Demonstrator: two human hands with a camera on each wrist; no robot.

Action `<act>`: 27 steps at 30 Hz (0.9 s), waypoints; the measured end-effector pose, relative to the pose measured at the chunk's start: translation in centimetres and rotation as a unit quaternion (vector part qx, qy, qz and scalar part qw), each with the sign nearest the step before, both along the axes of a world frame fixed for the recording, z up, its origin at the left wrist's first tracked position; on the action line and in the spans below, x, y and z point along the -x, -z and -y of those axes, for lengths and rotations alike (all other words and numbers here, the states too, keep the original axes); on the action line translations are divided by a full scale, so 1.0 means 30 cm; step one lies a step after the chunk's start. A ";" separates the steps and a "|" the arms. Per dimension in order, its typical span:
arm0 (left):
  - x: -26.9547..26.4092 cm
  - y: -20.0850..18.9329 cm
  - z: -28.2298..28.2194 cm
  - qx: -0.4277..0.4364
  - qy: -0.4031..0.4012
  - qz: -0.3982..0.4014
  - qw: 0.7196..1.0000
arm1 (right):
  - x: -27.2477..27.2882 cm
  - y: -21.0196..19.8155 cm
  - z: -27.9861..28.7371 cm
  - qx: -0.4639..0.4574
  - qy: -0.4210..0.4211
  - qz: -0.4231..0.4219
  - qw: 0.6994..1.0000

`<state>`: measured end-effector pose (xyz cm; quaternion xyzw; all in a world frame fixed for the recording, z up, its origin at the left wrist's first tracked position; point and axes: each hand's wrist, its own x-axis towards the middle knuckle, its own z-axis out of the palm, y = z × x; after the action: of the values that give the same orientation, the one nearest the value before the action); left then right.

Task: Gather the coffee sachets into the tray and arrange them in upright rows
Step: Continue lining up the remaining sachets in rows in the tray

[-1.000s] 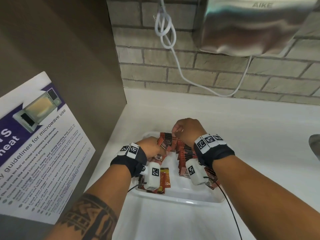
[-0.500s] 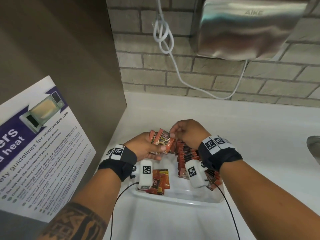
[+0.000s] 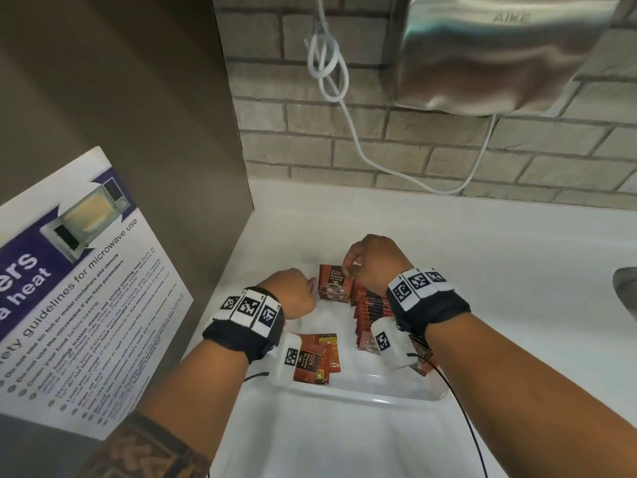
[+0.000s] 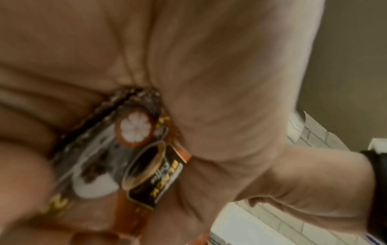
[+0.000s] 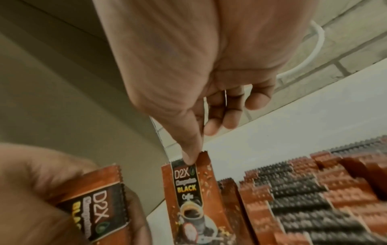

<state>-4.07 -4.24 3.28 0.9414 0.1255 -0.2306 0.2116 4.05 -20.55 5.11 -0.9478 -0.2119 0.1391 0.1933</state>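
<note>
right hand (image 3: 374,262) is pinching top edge of one d2x black coffee sachet (image 3: 335,281), standing it at far end of the upright row (image 3: 370,310) w/ label facing out, prob to square it. left hand (image 3: 293,293) is curling fingers round spare sachets (image 4: 146,169), feeding stock. a few loose sachets (image 3: 315,358) are lying flat in white tray (image 3: 362,396).

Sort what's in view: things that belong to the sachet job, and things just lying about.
Job:
tray
upright row
flat sachets
sachet pinched by right hand
sachets gripped in left hand

Lying about:
microwave poster
hand dryer
white cable
</note>
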 end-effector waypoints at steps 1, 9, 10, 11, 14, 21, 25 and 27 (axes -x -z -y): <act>-0.005 -0.005 0.015 0.003 0.034 -0.016 0.999 | 0.000 0.009 -0.007 0.009 0.004 0.005 1.000; -0.041 0.033 0.090 0.011 0.083 -0.086 0.993 | 0.000 0.043 -0.066 0.089 0.010 -0.003 0.996; -0.045 0.038 0.091 0.010 0.078 -0.088 0.993 | -0.004 0.049 -0.071 0.094 0.014 -0.006 0.995; -0.049 0.043 0.093 0.009 0.075 -0.089 0.993 | -0.008 0.055 -0.076 0.099 0.018 -0.009 0.995; -0.058 0.054 0.096 0.010 0.074 -0.091 0.993 | -0.019 0.077 -0.084 0.112 0.023 -0.003 0.993; -0.072 0.060 0.098 0.029 0.061 -0.083 0.994 | -0.033 0.090 -0.084 0.141 0.009 0.001 0.990; -0.075 0.065 0.101 0.041 0.057 -0.085 0.994 | -0.033 0.081 -0.073 0.130 0.006 -0.008 0.991; -0.075 0.069 0.100 0.049 0.051 -0.086 0.994 | -0.035 0.074 -0.066 0.115 0.007 -0.015 0.993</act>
<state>-1.82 -7.24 1.20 0.9119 0.0837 -0.3267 0.2340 5.10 -18.57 2.90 -0.9631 -0.1851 0.1750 0.0868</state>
